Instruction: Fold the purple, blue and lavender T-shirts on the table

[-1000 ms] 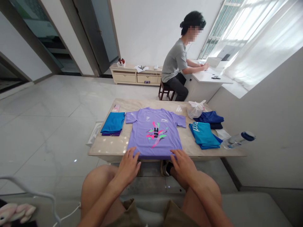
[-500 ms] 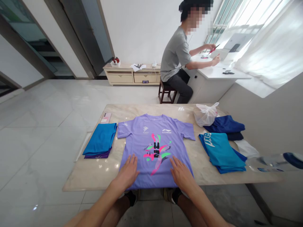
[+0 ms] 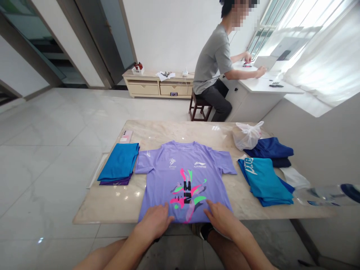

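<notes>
A purple T-shirt (image 3: 184,174) with a pink, green and black print lies spread flat, front up, on the marble table (image 3: 118,204). My left hand (image 3: 156,224) rests on the shirt's bottom hem at the near table edge, fingers stretched forward. My right hand (image 3: 221,219) lies on the hem a little to the right, fingers also flat and apart. Neither hand holds anything.
A folded blue stack (image 3: 119,168) and a pink phone (image 3: 126,135) lie left of the shirt. At right are teal folded clothes (image 3: 266,182), navy clothes (image 3: 270,150), a white plastic bag (image 3: 246,135) and a water bottle (image 3: 327,195). Another person sits at a white desk (image 3: 264,88) behind.
Both hands slid back from mid-shirt toward the bottom hem at the near edge. The shirt lies slightly nearer to me. The person behind lowered a hand to the desk.
</notes>
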Motion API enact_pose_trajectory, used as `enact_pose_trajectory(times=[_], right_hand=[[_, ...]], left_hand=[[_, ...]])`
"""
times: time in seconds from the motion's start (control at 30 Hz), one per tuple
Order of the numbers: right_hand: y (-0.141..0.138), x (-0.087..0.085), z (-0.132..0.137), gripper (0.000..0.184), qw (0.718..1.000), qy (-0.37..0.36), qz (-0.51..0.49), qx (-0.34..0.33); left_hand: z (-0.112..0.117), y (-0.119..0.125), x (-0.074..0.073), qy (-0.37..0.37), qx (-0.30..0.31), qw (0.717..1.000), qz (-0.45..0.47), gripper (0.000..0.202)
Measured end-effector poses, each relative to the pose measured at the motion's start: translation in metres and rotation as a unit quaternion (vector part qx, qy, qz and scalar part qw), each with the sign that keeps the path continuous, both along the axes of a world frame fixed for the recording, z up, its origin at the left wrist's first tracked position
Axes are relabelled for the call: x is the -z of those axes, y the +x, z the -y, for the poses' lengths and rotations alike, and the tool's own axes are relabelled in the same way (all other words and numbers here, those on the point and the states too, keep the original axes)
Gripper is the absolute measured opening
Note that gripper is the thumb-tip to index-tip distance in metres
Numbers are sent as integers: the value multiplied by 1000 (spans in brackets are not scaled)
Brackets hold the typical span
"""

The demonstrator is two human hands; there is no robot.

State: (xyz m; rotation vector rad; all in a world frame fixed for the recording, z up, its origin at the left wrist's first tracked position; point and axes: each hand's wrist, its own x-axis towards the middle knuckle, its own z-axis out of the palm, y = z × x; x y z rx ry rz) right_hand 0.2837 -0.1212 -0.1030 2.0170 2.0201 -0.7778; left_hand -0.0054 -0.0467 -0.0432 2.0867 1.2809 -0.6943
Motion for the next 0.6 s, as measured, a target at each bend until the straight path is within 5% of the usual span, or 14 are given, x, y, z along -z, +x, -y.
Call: enact_pose_trajectory(times=[0.23, 0.4, 0.5, 0.6], right_hand=[[4, 0, -21, 50, 996, 86, -9, 9], [-2, 16, -25, 54, 994, 105, 9, -18], [-5, 21, -22, 54, 994, 109, 20, -9], [-7, 15, -21, 52, 996, 86, 34, 5]], left_hand=[[-18, -11, 2, 83, 40, 995, 25, 54], [-35, -15, 27, 165, 34, 983, 71, 51], [-33, -24, 42, 161, 23, 985, 62, 58], [-30, -30, 40, 127, 42, 990, 35, 59]])
